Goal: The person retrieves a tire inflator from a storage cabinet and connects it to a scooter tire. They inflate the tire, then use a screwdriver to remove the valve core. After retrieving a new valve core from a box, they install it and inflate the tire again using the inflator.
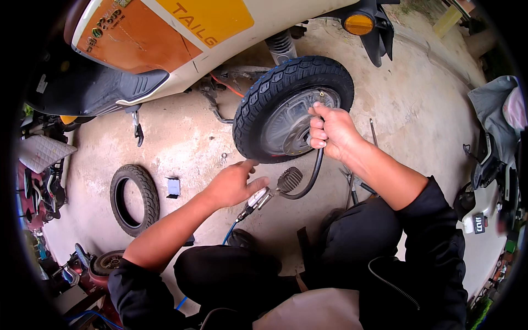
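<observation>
The wheel (294, 110) of a scooter, with a black knobbly tyre and grey metal hub, stands in front of me. My right hand (335, 132) is closed around the upper end of a black air hose (318, 173) beside the hub. A small brass-coloured valve stem (322, 94) shows just above those fingers. At the tyre's lower edge is my left hand (234, 184), index finger and thumb stretched out, the fingertip seemingly touching the rubber. Just below that thumb sits a tyre inflator (257, 201) with a ribbed black gauge (290, 180); a blue hose (229, 234) runs from it.
The cream and orange scooter body (181, 44) overhangs the wheel. A loose tyre (135, 199) and a small blue-grey box (173, 187) lie on the concrete at left. Tools (356, 184) lie near my right knee. Parked vehicles (487, 154) line the right side.
</observation>
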`<move>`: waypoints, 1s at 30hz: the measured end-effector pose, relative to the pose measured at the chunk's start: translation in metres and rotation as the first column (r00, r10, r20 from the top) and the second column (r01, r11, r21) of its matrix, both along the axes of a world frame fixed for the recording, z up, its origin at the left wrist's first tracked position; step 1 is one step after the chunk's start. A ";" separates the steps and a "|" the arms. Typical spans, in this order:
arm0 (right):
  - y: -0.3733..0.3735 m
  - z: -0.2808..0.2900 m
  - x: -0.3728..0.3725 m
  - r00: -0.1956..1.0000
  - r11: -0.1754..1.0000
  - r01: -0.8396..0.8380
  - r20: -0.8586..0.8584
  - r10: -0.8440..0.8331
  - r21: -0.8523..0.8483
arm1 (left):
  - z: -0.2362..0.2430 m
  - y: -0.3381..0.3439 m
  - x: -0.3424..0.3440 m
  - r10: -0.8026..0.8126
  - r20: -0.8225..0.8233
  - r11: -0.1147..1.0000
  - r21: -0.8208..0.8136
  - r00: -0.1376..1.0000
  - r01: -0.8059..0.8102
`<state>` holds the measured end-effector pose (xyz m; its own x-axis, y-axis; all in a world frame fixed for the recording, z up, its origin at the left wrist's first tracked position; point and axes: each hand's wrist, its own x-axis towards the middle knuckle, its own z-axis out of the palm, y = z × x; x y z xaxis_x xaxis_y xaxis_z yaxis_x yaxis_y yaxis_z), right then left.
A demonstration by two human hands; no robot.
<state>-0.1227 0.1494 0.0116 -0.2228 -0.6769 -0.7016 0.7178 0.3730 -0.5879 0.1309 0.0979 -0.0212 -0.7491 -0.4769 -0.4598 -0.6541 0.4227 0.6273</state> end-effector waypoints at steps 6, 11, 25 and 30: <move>-0.008 -0.030 -0.005 0.912 0.975 -0.219 -0.363 0.193 -0.031 | 0.001 0.022 -0.093 0.083 -0.348 0.913 0.403 0.934 0.069; 0.004 -0.028 -0.041 0.371 0.844 -0.449 -0.798 0.474 0.293 | 0.050 -0.007 -0.107 -0.090 -0.698 0.898 -0.366 0.711 -0.245; 0.013 -0.006 -0.055 -0.276 0.635 -0.280 -0.694 0.665 0.720 | 0.021 -0.081 -0.108 0.122 -0.414 0.970 -0.144 0.902 -0.198; 0.015 0.009 -0.052 -0.298 0.592 -0.257 -0.646 0.703 0.764 | 0.025 -0.066 -0.121 0.094 -0.372 0.954 -0.232 0.923 -0.191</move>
